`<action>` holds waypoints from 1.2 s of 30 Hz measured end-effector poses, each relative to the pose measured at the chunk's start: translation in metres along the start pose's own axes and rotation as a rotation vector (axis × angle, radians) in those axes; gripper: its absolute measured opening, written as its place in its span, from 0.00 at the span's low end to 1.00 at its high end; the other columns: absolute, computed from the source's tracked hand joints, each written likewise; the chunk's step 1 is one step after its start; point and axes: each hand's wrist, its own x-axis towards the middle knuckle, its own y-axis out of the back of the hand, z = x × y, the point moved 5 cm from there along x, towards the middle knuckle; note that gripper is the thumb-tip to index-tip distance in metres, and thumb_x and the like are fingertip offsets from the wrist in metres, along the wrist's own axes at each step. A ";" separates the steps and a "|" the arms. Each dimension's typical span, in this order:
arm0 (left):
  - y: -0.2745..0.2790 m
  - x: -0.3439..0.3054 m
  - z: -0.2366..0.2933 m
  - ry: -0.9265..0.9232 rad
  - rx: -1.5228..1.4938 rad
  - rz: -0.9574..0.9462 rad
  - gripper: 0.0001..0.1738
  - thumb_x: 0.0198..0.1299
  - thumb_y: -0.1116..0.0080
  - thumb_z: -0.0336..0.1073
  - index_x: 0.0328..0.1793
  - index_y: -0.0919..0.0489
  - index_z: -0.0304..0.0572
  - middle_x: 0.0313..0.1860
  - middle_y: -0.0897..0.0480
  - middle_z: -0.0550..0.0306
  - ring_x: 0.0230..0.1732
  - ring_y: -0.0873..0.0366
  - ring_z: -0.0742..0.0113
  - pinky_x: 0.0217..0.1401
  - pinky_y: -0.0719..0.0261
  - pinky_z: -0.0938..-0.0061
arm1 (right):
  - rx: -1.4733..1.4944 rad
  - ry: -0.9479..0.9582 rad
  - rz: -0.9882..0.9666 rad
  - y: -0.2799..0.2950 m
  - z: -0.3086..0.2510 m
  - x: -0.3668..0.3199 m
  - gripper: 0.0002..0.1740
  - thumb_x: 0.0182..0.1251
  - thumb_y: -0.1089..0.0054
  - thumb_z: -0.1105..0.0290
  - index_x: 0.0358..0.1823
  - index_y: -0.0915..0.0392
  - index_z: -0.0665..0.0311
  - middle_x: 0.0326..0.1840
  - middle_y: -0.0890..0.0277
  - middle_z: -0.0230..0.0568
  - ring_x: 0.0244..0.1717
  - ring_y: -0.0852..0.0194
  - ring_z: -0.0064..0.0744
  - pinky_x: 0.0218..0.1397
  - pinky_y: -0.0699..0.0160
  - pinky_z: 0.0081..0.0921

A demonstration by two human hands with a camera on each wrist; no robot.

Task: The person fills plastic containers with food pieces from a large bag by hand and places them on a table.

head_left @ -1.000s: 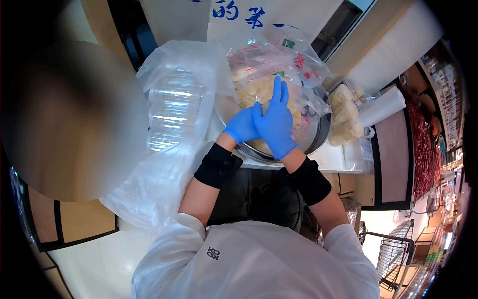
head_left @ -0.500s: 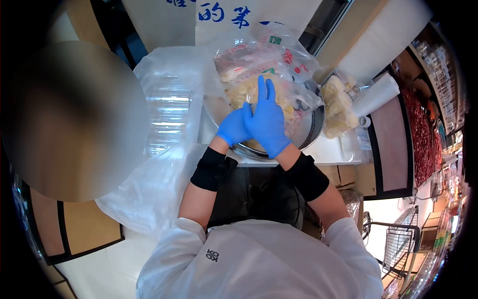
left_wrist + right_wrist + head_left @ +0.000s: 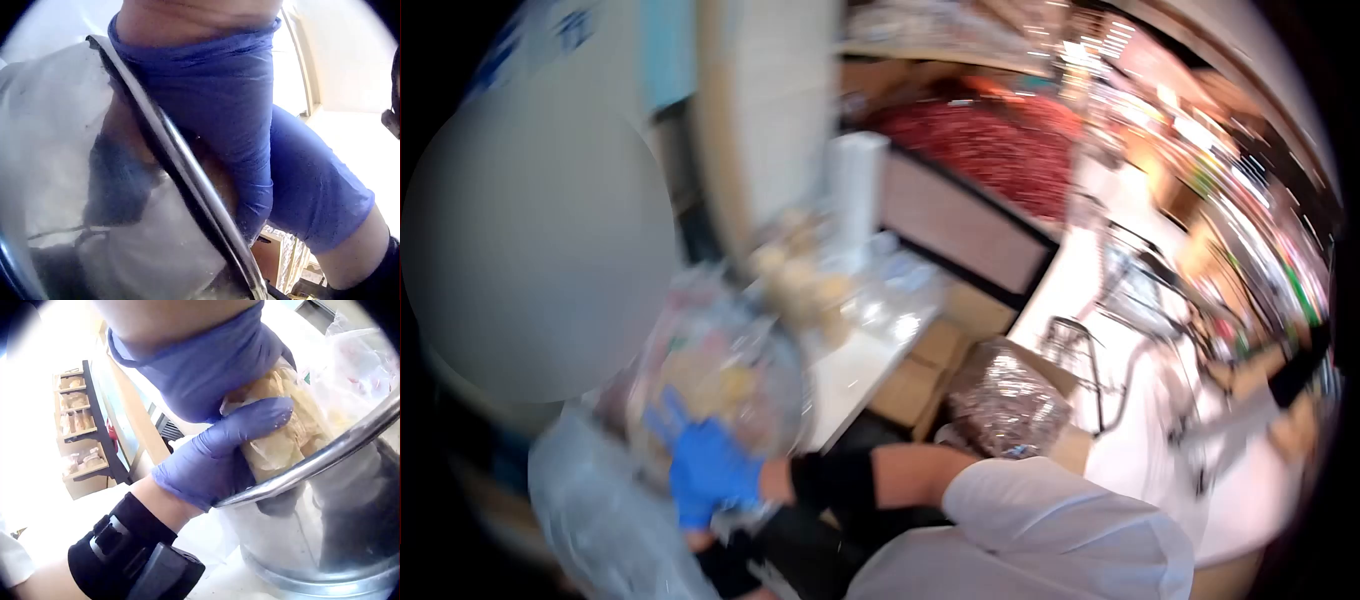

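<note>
A clear plastic bag of yellowish food (image 3: 301, 432) sits inside a round, shiny metal bowl (image 3: 269, 532). At its rim, the blue-gloved left hand (image 3: 209, 453) lays its thumb on the bag, grip unclear; the blue-gloved right hand (image 3: 718, 470) overlaps it, two fingers straight.

In the head view, looks down from above the stainless-steel basin (image 3: 312, 528), reaching well beyond it. From both wrists, looks closely across its rim (image 3: 181, 156) and wall, nearest from the left; shares basin across all three.
</note>
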 end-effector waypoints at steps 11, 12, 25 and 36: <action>0.023 -0.015 0.056 0.107 -0.071 -0.159 0.23 0.63 0.40 0.41 0.61 0.31 0.41 0.52 0.22 0.46 0.51 0.23 0.51 0.54 0.24 0.62 | 0.323 0.372 -0.121 0.013 0.023 0.010 0.46 0.55 0.42 0.59 0.77 0.49 0.60 0.66 0.39 0.66 0.62 0.32 0.62 0.58 0.25 0.43; 0.025 -0.016 0.057 0.110 -0.081 -0.165 0.24 0.63 0.40 0.41 0.62 0.32 0.42 0.53 0.22 0.46 0.51 0.23 0.51 0.54 0.24 0.62 | 0.326 0.366 -0.115 0.012 0.023 0.010 0.46 0.55 0.42 0.59 0.77 0.49 0.60 0.66 0.39 0.66 0.62 0.32 0.62 0.58 0.25 0.43; 0.036 -0.014 0.042 0.091 -0.384 -0.215 0.39 0.63 0.39 0.41 0.77 0.42 0.46 0.66 0.27 0.46 0.62 0.27 0.45 0.64 0.26 0.61 | 0.246 0.067 -0.309 0.042 0.085 -0.010 0.39 0.50 0.35 0.53 0.61 0.33 0.69 0.55 0.31 0.61 0.49 0.25 0.60 0.50 0.24 0.48; 0.024 0.007 -0.030 0.115 0.667 0.219 0.27 0.70 0.53 0.52 0.34 0.19 0.33 0.31 0.18 0.43 0.31 0.22 0.53 0.38 0.25 0.60 | 0.691 -0.395 0.235 0.301 0.183 -0.058 0.31 0.59 0.33 0.46 0.55 0.29 0.59 0.45 0.25 0.41 0.39 0.20 0.30 0.27 0.17 0.26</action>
